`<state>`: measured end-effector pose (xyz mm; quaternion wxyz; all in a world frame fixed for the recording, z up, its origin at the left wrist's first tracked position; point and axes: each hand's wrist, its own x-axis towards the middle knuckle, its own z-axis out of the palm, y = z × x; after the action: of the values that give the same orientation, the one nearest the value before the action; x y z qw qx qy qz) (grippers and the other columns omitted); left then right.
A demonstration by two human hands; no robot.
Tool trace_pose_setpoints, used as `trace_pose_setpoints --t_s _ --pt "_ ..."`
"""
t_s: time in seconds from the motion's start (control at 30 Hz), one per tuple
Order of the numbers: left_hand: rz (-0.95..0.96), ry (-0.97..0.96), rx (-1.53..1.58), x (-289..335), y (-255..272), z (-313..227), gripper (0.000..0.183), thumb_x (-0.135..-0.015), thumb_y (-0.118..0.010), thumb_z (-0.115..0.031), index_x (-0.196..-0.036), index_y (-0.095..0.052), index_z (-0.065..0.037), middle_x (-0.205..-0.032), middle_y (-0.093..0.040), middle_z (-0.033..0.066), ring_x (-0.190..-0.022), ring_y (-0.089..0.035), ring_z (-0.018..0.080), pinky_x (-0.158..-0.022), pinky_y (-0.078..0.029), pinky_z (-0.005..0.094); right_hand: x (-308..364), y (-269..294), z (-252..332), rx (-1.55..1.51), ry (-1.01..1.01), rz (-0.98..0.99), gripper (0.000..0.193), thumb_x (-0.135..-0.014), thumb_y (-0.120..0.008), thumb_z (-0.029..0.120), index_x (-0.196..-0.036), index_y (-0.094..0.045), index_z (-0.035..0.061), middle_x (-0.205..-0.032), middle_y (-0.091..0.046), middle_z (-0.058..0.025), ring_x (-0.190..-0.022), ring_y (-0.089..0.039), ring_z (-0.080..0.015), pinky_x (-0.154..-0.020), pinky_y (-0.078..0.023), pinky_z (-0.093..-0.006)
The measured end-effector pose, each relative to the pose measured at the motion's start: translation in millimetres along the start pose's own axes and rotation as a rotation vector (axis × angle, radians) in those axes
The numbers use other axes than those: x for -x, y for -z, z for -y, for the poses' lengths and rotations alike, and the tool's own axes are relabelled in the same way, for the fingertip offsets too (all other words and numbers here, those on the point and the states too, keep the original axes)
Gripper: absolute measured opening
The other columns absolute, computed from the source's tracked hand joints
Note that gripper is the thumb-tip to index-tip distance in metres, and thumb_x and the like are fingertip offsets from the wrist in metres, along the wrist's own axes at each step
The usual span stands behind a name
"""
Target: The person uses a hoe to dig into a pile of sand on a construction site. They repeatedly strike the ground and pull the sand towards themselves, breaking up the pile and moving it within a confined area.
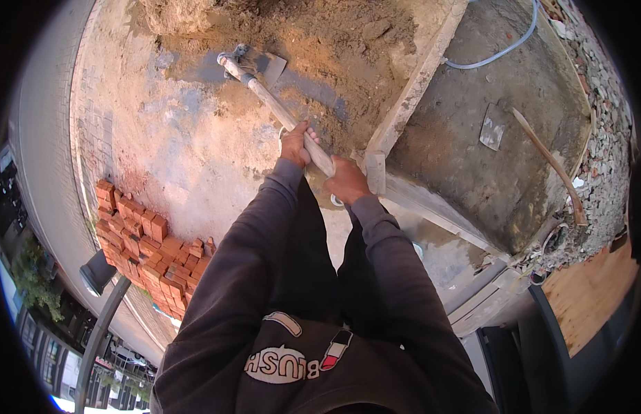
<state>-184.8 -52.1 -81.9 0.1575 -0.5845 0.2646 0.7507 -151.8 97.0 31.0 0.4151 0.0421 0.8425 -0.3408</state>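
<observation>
Hoe w/ round, pale wooden shaft (272, 102), upper ctr of frame, L grip (294, 145) & R grip (348, 181) both wrapped tight round it; orange-red brick pile (153, 259), frame L!

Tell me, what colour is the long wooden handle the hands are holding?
The wooden handle is pale, dusty tan; it shows in the head view.

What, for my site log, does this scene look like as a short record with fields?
Left hand: closed around long pale wooden-handled tool with flat metal blade
Right hand: closed around the handle's near end
Ground ahead: brown sandy soil
Left side: stacked orange-red rectangular bricks
Right side: low-walled grey bed; second blade-headed tool with curved brown wooden handle
Upper right: translucent pale-blue flexible hose
</observation>
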Motion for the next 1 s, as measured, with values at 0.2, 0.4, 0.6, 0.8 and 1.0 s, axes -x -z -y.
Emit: trace_pose_setpoints --t_s 0.2,0.4,0.6,0.8,1.0 --pt "-0.047 0.076 -0.097 28 -18 31 0.017 -0.085 -0.070 -0.013 -0.091 -0.057 -0.004 -0.073 -0.057 0.0066 -0.058 -0.057 0.0196 -0.051 -0.052 0.0364 28 32 -14 0.001 -0.140 0.183 0.038 -0.068 -0.065 0.010 -0.104 -0.060 -0.0001 -0.101 -0.065 -0.0263 -0.103 -0.061 -0.0426 -0.087 -0.048 -0.0483" --pt "-0.045 0.161 -0.097 64 -27 91 0.020 -0.085 -0.070 -0.014 -0.093 -0.056 -0.003 -0.074 -0.057 0.0080 -0.059 -0.059 0.0218 -0.052 -0.053 0.0380 81 57 -39 -0.044 -0.198 0.179 0.044 -0.061 -0.070 0.010 -0.101 -0.059 -0.0025 -0.099 -0.065 -0.0285 -0.098 -0.062 -0.0446 -0.085 -0.048 -0.0472" --pt "-0.012 0.262 -0.069 87 -21 147 0.021 -0.083 -0.070 -0.013 -0.092 -0.056 -0.001 -0.074 -0.056 0.0091 -0.058 -0.058 0.0235 -0.050 -0.052 0.0400 128 71 -58 -0.002 -0.233 0.188 0.046 -0.061 -0.072 0.012 -0.100 -0.055 -0.0061 -0.096 -0.064 -0.0323 -0.095 -0.062 -0.0470 -0.083 -0.049 -0.0489" --pt "-0.041 0.356 -0.088 106 -29 166 0.018 -0.083 -0.070 -0.015 -0.090 -0.057 -0.003 -0.072 -0.056 0.0075 -0.059 -0.057 0.0216 -0.051 -0.051 0.0387 151 85 -59 0.067 -0.286 0.226 0.047 -0.063 -0.072 0.014 -0.100 -0.052 -0.0067 -0.092 -0.063 -0.0342 -0.092 -0.062 -0.0488 -0.081 -0.049 -0.0507" --pt "-0.015 0.391 -0.139 108 -22 168 0.017 -0.084 -0.069 -0.016 -0.087 -0.057 -0.005 -0.072 -0.055 0.0067 -0.059 -0.056 0.0204 -0.053 -0.051 0.0379 162 75 -55 0.057 -0.303 0.206 0.049 -0.064 -0.072 0.016 -0.101 -0.051 -0.0063 -0.090 -0.063 -0.0341 -0.090 -0.063 -0.0492 -0.081 -0.049 -0.0517"
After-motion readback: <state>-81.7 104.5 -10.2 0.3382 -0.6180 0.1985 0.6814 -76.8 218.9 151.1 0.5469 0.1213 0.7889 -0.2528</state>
